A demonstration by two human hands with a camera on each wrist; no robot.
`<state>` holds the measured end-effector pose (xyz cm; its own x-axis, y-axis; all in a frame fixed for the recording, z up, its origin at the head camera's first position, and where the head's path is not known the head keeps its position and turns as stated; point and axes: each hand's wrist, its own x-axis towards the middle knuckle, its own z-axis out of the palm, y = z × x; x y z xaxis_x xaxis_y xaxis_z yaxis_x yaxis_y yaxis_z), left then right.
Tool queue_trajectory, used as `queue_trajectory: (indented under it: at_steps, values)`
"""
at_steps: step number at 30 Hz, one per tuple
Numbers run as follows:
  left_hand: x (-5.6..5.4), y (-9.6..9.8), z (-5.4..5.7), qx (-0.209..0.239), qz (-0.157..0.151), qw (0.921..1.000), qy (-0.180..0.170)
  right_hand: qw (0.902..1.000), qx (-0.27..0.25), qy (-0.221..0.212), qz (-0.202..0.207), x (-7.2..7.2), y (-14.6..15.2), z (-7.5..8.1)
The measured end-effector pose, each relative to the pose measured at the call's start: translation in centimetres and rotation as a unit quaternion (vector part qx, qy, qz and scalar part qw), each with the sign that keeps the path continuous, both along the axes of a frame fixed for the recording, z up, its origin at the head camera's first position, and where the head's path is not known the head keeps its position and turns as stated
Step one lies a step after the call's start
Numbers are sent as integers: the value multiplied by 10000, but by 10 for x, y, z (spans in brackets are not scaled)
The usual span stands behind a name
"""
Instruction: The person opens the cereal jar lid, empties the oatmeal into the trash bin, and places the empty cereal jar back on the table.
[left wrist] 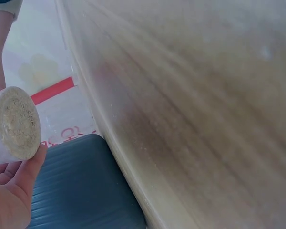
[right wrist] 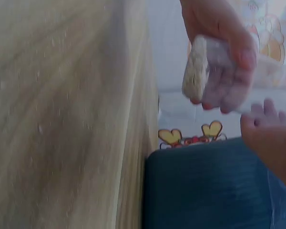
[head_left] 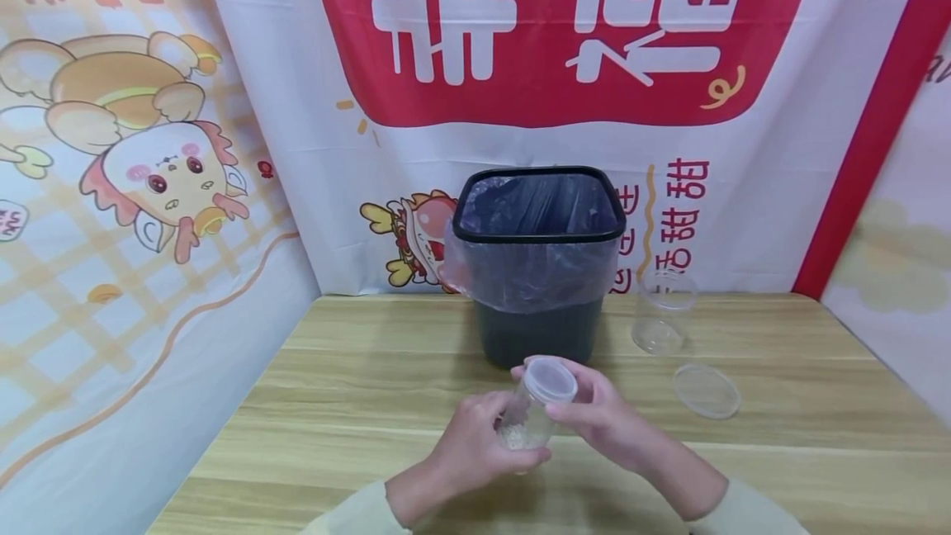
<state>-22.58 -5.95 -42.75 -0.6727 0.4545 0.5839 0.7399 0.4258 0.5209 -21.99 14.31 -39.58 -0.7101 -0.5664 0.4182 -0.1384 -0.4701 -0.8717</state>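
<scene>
A clear plastic jar [head_left: 537,426] is held tilted above the table, its whitish lid [head_left: 551,379] on top. Pale grains or flakes [head_left: 513,436] lie in its bottom; in the left wrist view they show through the jar's round base [left wrist: 20,123]. My left hand [head_left: 475,446] grips the lower body, thumb in front. My right hand [head_left: 605,418] holds the lid end, thumb at the near side of the rim and fingers round the far side. The right wrist view has the left hand [right wrist: 225,28] wrapped round the jar.
Behind the hands stands a dark bin [head_left: 538,333] with a clear liner folded over its rim. To its right are an open clear jar [head_left: 659,335] and a loose transparent lid [head_left: 707,391] flat on the wooden table [head_left: 357,386]. Printed cloths hang behind and at the sides.
</scene>
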Motion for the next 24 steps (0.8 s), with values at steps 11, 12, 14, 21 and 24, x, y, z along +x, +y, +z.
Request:
queue_trajectory:
  at_steps: [11,12,14,21,24]
  values:
    - [2,0,2,-51,137,9999,-67,9993,-209,60,-310,5,-4,-1]
    - [2,1,3,-54,201,9998,-46,9977,-264,-6,-619,8,-7,0]
    - [2,2,4,-67,330,9994,3,9896,-311,-257,-1383,16,-15,2]
    - [0,4,3,-125,515,9984,212,9399,-256,-1155,-3204,30,-42,8]
    - [0,4,2,-142,493,9980,359,9332,-210,-1241,-3365,29,-45,8]
